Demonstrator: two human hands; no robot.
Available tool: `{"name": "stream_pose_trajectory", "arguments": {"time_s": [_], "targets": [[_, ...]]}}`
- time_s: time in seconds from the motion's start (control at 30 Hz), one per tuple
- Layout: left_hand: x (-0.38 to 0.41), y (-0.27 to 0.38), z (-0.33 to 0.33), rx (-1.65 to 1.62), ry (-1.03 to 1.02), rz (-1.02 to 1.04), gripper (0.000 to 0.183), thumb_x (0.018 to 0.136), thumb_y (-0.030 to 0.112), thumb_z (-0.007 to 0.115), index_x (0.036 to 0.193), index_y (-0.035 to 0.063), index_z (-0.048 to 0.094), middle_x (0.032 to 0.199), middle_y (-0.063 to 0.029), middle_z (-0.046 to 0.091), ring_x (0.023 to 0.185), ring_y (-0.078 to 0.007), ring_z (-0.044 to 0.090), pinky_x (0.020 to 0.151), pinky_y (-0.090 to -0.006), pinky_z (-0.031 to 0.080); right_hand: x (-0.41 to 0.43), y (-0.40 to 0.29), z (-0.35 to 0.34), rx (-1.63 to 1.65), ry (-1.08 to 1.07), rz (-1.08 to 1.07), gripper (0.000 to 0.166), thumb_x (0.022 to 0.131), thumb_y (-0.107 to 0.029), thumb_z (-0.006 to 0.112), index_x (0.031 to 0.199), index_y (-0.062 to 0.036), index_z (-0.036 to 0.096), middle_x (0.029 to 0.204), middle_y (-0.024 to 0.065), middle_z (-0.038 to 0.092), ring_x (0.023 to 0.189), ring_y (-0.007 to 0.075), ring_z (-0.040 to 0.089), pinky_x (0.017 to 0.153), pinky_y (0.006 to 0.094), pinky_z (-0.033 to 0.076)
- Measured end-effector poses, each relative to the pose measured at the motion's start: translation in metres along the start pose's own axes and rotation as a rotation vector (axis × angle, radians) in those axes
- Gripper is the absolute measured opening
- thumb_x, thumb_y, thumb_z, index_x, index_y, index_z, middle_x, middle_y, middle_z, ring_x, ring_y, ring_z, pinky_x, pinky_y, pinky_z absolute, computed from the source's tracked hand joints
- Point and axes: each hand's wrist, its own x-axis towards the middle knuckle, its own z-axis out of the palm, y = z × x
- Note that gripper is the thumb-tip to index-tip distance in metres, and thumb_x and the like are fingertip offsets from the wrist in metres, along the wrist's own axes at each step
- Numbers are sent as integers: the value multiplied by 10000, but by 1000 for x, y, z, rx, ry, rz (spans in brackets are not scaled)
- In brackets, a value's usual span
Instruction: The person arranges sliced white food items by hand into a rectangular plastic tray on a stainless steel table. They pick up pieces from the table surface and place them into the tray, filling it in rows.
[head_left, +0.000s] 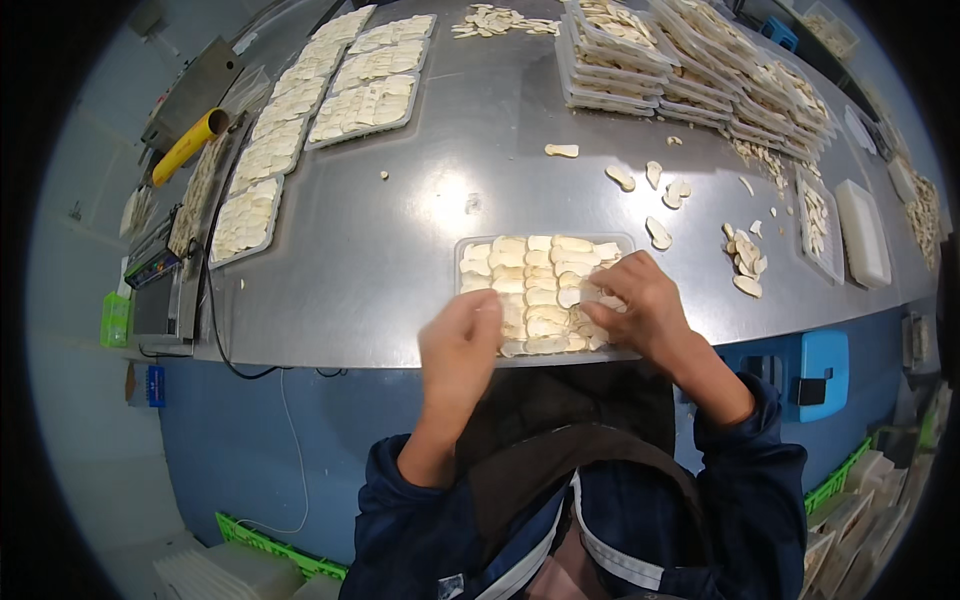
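A clear plastic tray (461, 259) lies at the near edge of the steel table, holding overlapping rows of pale dried mushroom slices (541, 281). Over the tray's left side is my left hand (465, 334), its fingers curled and slightly blurred; whether anything is between them cannot be made out. My right hand (637, 307) is at the tray's right side, thumb and fingers spread around slices there; a firm hold on one is not clear. Loose slices (658, 233) lie beyond the right hand, with a small pile (745, 259) farther right.
Filled trays (364, 109) stand in two columns at the back left. Stacked trays of slices (615, 64) rise at the back right. A part-filled tray (817, 225) and a white container (862, 234) sit at right. A black cable (214, 322) hangs over the left edge; a blue stool (823, 375) stands below.
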Motion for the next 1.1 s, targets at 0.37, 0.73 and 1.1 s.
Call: {"name": "stream_pose_trajectory", "arguments": {"time_s": [0.37,0.73,1.1], "targets": [[-2,-4,-21,-45,89,-32,207,922,116,571,1025,-56,625,679,5,574,598,-40,483,542,-191,384,112,122,5,-410,-222,495,284,747,-242,683,780,39,668,776,204,641,776,362,616,726,416,498],[-30,25,9,-265,-385,-133,268,932,179,603,1111,-19,579,706,14,560,639,-35,492,577,-185,406,25,3,-35,1066,-216,827,68,806,-73,598,782,-12,579,651,102,636,491,119,584,457,212,465],[-29,25,10,-147,-594,-303,199,943,171,565,861,-5,606,638,25,543,577,-26,471,519,-191,367,-12,-30,-33,159,-190,-214,295,639,-100,765,892,-59,618,838,79,562,850,284,547,717,359,486]]}}
